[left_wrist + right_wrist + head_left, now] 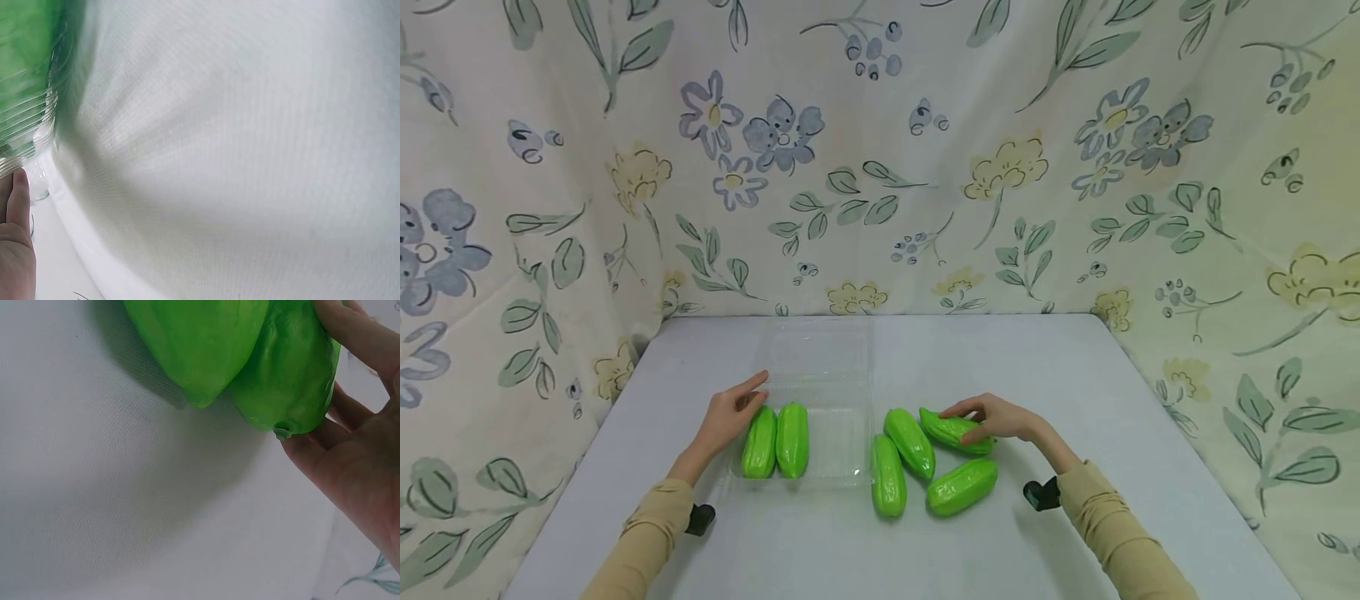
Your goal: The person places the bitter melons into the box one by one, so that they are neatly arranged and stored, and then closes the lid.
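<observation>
My left hand point(730, 417) rests at the left side of a clear plastic container point(841, 442), its fingers mostly straight. In the left wrist view, a fingertip point(21, 178) touches the ribbed wall. Two green ribbed gourds, one on the left point(760, 443) and one beside it point(792, 442), lie side by side inside. To the right, my right hand point(1000, 415) grips another green gourd point(942, 428), thumb on the near side and fingers on the far side. The right wrist view shows that gourd's stem end point(283, 430) close to the palm.
Three more green gourds lie on the white table point(970, 550) between the container and my right hand: one by the container's right wall point(889, 477), one slanted point(910, 442), one nearest me point(962, 487). The container's open lid point(820, 352) lies behind it. Floral cloth point(880, 125) hangs around the table.
</observation>
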The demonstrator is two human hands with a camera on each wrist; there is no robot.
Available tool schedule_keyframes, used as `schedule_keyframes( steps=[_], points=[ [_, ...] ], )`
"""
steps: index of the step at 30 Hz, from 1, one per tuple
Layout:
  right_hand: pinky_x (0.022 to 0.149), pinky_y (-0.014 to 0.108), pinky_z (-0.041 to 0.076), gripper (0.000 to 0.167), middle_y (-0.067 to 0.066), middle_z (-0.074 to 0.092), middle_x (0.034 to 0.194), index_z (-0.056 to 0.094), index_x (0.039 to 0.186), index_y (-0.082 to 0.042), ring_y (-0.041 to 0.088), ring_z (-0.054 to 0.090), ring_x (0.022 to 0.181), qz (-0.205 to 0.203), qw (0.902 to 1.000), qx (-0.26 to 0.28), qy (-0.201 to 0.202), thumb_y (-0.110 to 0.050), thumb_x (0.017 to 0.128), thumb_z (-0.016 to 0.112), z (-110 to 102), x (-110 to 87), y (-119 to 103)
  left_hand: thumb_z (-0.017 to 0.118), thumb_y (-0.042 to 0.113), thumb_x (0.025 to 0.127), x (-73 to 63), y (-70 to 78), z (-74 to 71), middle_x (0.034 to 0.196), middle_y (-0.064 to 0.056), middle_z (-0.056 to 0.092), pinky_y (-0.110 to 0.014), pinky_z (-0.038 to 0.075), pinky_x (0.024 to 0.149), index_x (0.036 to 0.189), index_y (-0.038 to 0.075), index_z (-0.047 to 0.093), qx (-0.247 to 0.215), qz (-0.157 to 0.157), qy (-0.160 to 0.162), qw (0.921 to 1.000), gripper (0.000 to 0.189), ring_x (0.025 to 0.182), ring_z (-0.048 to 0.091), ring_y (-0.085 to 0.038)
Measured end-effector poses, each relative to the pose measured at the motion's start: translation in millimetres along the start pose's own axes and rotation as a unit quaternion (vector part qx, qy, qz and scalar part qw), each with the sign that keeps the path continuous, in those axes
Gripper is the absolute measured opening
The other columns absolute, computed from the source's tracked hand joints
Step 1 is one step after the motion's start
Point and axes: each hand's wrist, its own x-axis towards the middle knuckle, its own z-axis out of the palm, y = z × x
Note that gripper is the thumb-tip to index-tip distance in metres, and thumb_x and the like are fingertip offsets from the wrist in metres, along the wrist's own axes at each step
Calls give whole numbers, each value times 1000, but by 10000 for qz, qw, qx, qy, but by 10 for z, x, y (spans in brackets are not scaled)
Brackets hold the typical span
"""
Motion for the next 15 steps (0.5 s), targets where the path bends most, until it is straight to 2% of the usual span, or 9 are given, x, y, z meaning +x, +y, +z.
schedule_keyframes(
  steps=[6,11,15],
  points=[
    [106,53,36,46,11,53,139,59,131,-16,35,46,130,-19,9998,87,172,-20,86,70,-25,-11,-11,55,22,97,1,-15,6,134,-16,55,-48,51,86,135,2,51,26,64,0,10000,43,105,65,-34],
    [106,49,38,49,9,52,140,57,132,-19,32,46,130,69,9988,76,471,-25,86,71,-50,2,25,56,22,97,2,-27,7,132,-15,57,-46,52,85,136,4,51,-46,117,14,9999,43,103,67,-31],
    [100,47,44,51,11,50,141,57,133,-21,34,46,128,246,9965,189,783,-28,85,71,-71,13,44,56,23,97,-1,-29,2,134,-13,57,-45,52,86,136,6,51,-148,100,-19,9998,43,105,66,-29]
  ],
)
